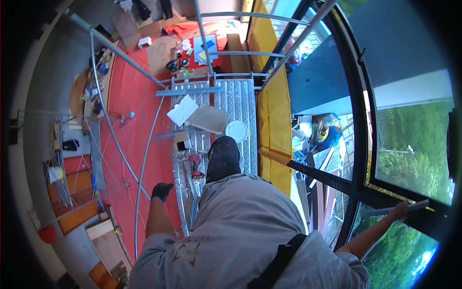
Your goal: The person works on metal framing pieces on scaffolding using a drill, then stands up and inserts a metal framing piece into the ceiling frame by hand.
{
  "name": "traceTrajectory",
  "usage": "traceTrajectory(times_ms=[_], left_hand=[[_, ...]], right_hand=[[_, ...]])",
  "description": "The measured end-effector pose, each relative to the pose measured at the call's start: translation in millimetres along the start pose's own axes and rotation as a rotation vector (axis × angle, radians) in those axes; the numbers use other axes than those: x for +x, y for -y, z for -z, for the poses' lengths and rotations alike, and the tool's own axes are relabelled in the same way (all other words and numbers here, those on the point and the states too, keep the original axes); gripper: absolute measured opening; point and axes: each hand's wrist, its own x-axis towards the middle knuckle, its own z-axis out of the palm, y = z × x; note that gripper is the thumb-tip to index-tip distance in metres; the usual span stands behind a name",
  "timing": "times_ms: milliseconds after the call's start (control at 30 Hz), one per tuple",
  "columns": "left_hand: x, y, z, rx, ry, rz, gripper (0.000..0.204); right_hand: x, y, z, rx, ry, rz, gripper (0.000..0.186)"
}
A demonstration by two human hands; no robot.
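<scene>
Atop a perforated metal scaffold deck (236, 103), a person in a grey shirt leans w/ both arms spread, one dark shoe (223, 156) planted on the planks. The gloved left hand (161, 191) hangs just beside the curved guard rail (144, 159); fingers look curled, but whether they actually grip the rail can't be told. The bare right hand (400, 210) reaches out to the dark window frame (358, 144) and is closed round a thin flat strip (414, 206) lying along the lower frame bar.

Judgement: done well, this step wants weight kept over the standing foot and the strip held level against the frame, not pulled outward.

Farther along the deck: a red power tool (196, 165), flat boards (208, 118), a white round lid (237, 131). Well below, red floor sheeting (130, 96).
</scene>
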Motion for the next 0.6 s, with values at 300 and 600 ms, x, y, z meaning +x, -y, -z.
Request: traceTrajectory(times_ms=[300, 600], left_hand=[[9.2, 38.6, -23.4, -0.066, -0.049, -0.041, 0.031], [20.4, 88.1, -51.6, -0.203, -0.083, -0.130, 0.031]], right_hand=[[20.4, 1.9, -30.5, 0.176, 0.065, -0.133, 0.110], [31.3, 0.4, -8.4, 0.102, -0.024, -0.135, 0.119]])
